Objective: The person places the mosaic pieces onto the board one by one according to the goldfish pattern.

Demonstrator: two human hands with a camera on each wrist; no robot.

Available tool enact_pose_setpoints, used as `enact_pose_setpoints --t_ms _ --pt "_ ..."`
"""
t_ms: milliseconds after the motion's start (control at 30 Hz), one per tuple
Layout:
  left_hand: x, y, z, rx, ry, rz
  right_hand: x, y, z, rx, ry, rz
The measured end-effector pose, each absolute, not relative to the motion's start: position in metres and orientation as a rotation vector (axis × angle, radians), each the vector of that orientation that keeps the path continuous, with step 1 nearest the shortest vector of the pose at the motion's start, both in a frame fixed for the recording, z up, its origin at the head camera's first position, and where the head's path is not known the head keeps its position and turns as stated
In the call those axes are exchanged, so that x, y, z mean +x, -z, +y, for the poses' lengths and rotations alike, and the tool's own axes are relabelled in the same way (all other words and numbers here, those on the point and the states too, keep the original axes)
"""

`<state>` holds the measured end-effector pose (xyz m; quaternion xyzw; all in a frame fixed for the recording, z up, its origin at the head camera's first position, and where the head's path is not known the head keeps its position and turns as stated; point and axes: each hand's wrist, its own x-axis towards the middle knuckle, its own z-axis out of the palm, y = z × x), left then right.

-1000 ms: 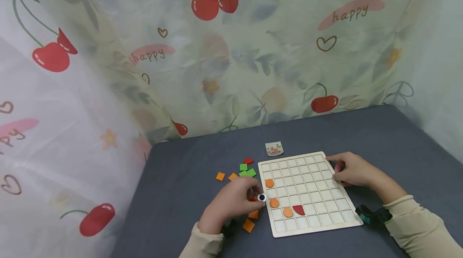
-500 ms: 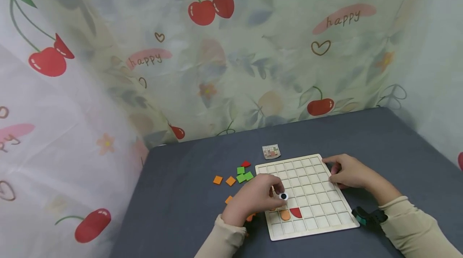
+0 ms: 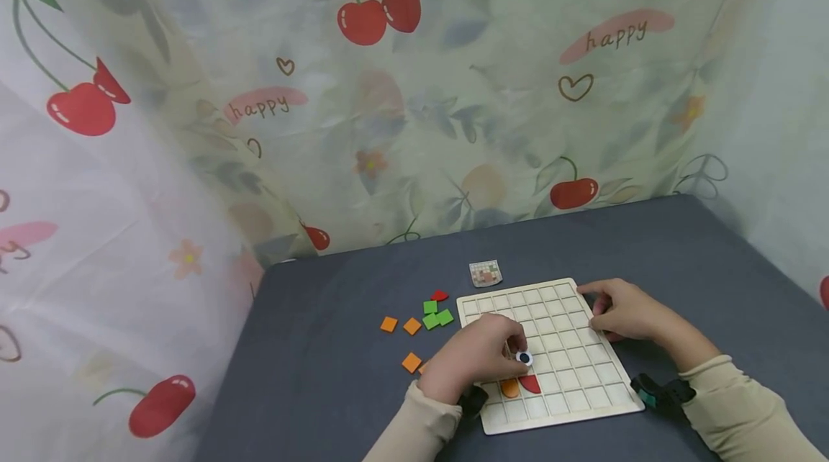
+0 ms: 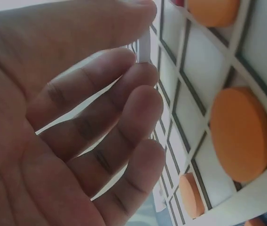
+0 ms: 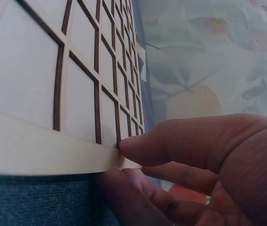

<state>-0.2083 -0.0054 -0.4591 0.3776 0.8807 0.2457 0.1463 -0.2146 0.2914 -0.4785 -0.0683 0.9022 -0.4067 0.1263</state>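
Observation:
In the head view my left hand (image 3: 476, 354) is over the lower left part of a pale wooden grid board (image 3: 576, 358). It pinches a small white round piece with a black dot (image 3: 524, 358) between thumb and fingertips; edge-on, that white piece (image 4: 144, 47) shows in the left wrist view. Just below the hand, an orange disc (image 3: 510, 388) and a red rounded wedge (image 3: 530, 383) occupy neighbouring cells. Other orange discs (image 4: 244, 134) lie in cells under the hand, hidden from the head. My right hand (image 3: 628, 311) grips the board's right edge, its thumb (image 5: 147, 146) on the rim.
Left of the board lie loose orange squares (image 3: 411, 363), several green squares (image 3: 430, 307) and a red piece (image 3: 440, 296). Behind the board is a small printed card (image 3: 486, 273). A dark cloth (image 3: 324, 347) covers the table, with a patterned curtain (image 3: 414, 124) behind.
My left hand has carried the white piece from beside the board's left edge rightward over the cells near the red wedge. My right hand has stayed at the board's right edge.

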Motion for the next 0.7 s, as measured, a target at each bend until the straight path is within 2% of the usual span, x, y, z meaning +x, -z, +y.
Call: enact_pose_setpoints --t_ms 700 --pt "-0.2037 0.4597 -0.0055 1.115 -0.645 2.565 -0.2141 0.4781 0.2915 -0.197 1.195 2.608"
